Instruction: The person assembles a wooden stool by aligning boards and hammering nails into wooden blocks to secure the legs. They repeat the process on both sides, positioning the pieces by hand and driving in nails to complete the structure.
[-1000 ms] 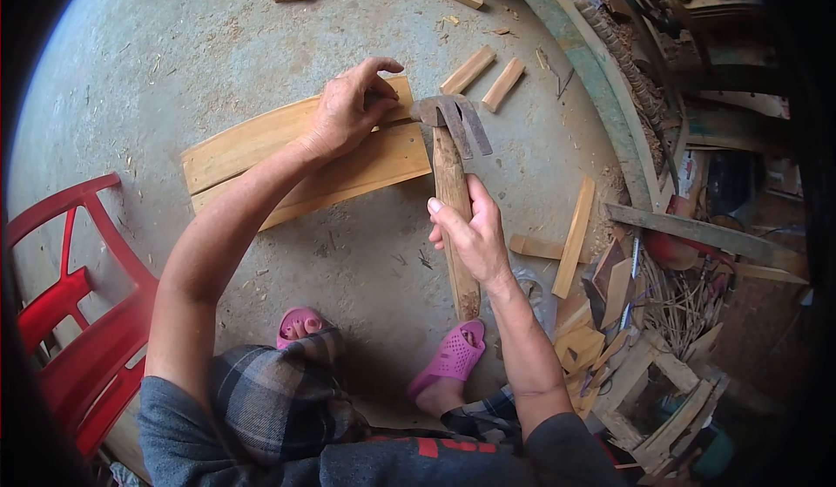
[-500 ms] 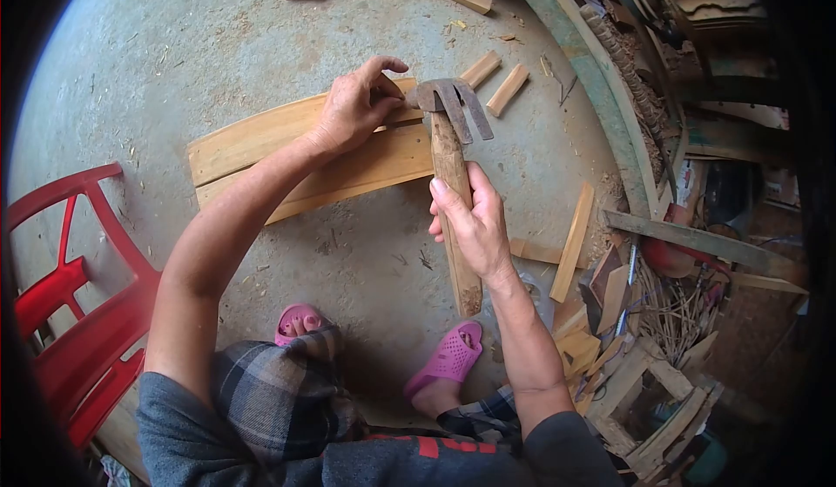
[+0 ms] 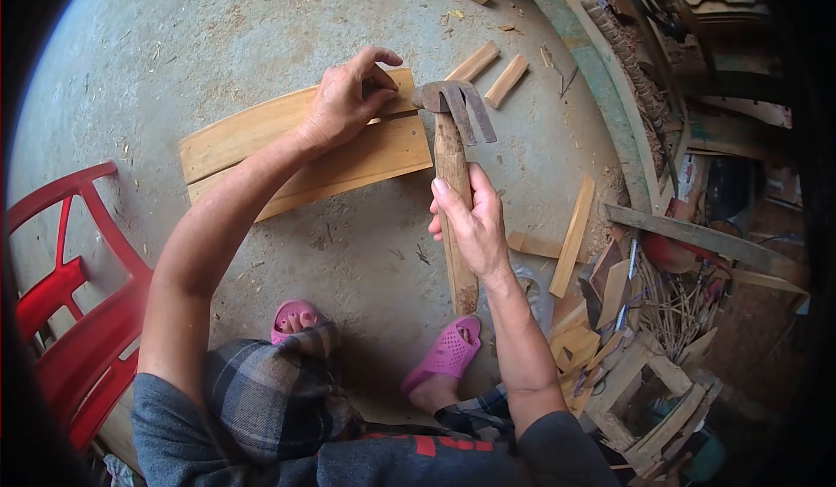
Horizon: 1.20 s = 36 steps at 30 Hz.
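A claw hammer (image 3: 452,160) with a worn wooden handle and a dark, rusty metal head is gripped in my right hand (image 3: 473,219). Its head is up by the right end of two long wooden boards (image 3: 348,169), which lie side by side with a narrow gap between them. Over that end of the boards is my left hand (image 3: 350,97), its thumb and fingers curled together in a pinch. Whatever sits between those fingertips is too small to make out. The hammer's striking face points toward the left fingers, a short distance from them.
Two short wooden blocks (image 3: 507,81) lie beyond the hammer. A red chair (image 3: 91,313) stands at the left. Wood offcuts, sticks and a broken wooden frame (image 3: 640,382) pile up at the right, beside a long curved beam (image 3: 601,69). My feet wear pink sandals (image 3: 448,349).
My left hand has shifted slightly left and up, and the gap between its fingers and the hammer head is wider. The right hand keeps its hold on the hammer.
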Each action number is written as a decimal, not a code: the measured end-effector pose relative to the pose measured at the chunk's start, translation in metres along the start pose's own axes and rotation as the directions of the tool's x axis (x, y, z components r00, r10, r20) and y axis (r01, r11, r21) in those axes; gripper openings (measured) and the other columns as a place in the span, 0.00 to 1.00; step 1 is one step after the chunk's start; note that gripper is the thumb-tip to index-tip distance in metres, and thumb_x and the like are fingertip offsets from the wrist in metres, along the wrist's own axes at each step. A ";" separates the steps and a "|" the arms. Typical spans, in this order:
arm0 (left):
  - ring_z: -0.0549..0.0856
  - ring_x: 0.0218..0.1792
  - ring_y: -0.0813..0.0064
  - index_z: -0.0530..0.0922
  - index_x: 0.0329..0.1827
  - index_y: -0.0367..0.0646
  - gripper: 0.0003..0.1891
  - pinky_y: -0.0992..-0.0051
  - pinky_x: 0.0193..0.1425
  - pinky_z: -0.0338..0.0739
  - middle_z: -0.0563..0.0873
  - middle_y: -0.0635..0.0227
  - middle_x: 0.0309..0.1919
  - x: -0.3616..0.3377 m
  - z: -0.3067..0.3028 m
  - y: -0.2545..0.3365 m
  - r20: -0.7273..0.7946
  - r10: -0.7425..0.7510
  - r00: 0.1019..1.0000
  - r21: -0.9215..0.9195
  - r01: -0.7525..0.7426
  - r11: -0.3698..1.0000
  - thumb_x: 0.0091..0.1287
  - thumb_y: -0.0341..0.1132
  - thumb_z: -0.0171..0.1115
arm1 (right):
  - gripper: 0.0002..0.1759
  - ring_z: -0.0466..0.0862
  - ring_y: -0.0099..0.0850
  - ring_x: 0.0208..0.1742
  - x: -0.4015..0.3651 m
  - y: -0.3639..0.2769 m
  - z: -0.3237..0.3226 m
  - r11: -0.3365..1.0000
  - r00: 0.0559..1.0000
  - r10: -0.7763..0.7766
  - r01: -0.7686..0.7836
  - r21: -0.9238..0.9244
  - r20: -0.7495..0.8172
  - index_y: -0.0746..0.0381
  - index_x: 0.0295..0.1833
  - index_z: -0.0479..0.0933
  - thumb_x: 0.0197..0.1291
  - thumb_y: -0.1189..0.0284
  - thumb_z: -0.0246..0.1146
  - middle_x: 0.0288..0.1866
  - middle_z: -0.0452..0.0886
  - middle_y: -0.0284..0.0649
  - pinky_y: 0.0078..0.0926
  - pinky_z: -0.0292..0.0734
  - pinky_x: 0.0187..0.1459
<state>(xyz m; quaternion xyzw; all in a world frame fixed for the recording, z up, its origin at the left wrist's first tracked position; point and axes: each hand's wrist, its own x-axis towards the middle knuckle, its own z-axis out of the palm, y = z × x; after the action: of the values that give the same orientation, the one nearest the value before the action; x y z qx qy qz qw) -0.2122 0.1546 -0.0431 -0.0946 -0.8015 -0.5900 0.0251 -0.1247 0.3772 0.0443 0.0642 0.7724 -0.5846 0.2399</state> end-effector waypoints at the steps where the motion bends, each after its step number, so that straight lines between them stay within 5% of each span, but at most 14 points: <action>1: 0.89 0.44 0.75 0.73 0.61 0.40 0.20 0.74 0.50 0.84 0.89 0.61 0.39 0.000 0.000 0.001 0.002 -0.007 1.000 0.006 0.007 1.000 0.67 0.20 0.64 | 0.22 0.81 0.19 0.24 0.000 0.000 0.000 1.000 1.000 0.002 -0.002 -0.001 -0.001 0.63 0.49 0.74 0.69 0.53 0.64 0.29 0.78 0.32 0.19 0.78 0.24; 5: 0.90 0.44 0.65 0.75 0.57 0.43 0.19 0.69 0.51 0.83 0.90 0.62 0.38 0.001 0.001 0.002 -0.016 -0.006 1.000 0.007 0.006 1.000 0.63 0.22 0.66 | 0.22 0.81 0.19 0.24 0.001 0.001 0.000 1.000 1.000 0.001 -0.001 -0.002 -0.017 0.63 0.49 0.74 0.69 0.54 0.64 0.29 0.78 0.33 0.20 0.78 0.24; 9: 0.90 0.43 0.66 0.75 0.57 0.43 0.19 0.70 0.51 0.83 0.90 0.62 0.37 0.001 0.001 -0.001 -0.013 0.016 1.000 0.023 -0.015 1.000 0.63 0.22 0.65 | 0.22 0.81 0.19 0.24 0.003 0.002 -0.002 1.000 1.000 -0.007 0.007 0.019 -0.028 0.63 0.49 0.74 0.69 0.54 0.63 0.30 0.78 0.33 0.19 0.78 0.24; 15: 0.87 0.45 0.79 0.74 0.62 0.41 0.19 0.76 0.51 0.83 0.88 0.64 0.42 0.005 -0.004 0.010 0.025 -0.133 0.991 -0.148 0.136 0.980 0.69 0.22 0.63 | 0.22 0.81 0.19 0.24 -0.001 0.010 -0.009 0.998 0.999 0.011 -0.009 0.057 -0.042 0.63 0.50 0.73 0.69 0.53 0.63 0.30 0.78 0.34 0.19 0.78 0.24; 36: 0.88 0.44 0.76 0.76 0.61 0.44 0.19 0.74 0.51 0.82 0.90 0.63 0.40 0.012 0.006 0.007 0.039 -0.010 0.999 0.088 0.007 0.996 0.67 0.22 0.62 | 0.19 0.80 0.19 0.24 -0.007 0.020 -0.012 0.996 0.999 0.040 -0.038 0.075 -0.015 0.61 0.49 0.72 0.70 0.55 0.63 0.31 0.77 0.34 0.19 0.78 0.25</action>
<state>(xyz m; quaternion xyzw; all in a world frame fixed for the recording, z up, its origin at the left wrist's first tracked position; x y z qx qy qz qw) -0.2221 0.1638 -0.0364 -0.1016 -0.8273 -0.5524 0.0109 -0.1144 0.3962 0.0331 0.0929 0.7506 -0.6076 0.2424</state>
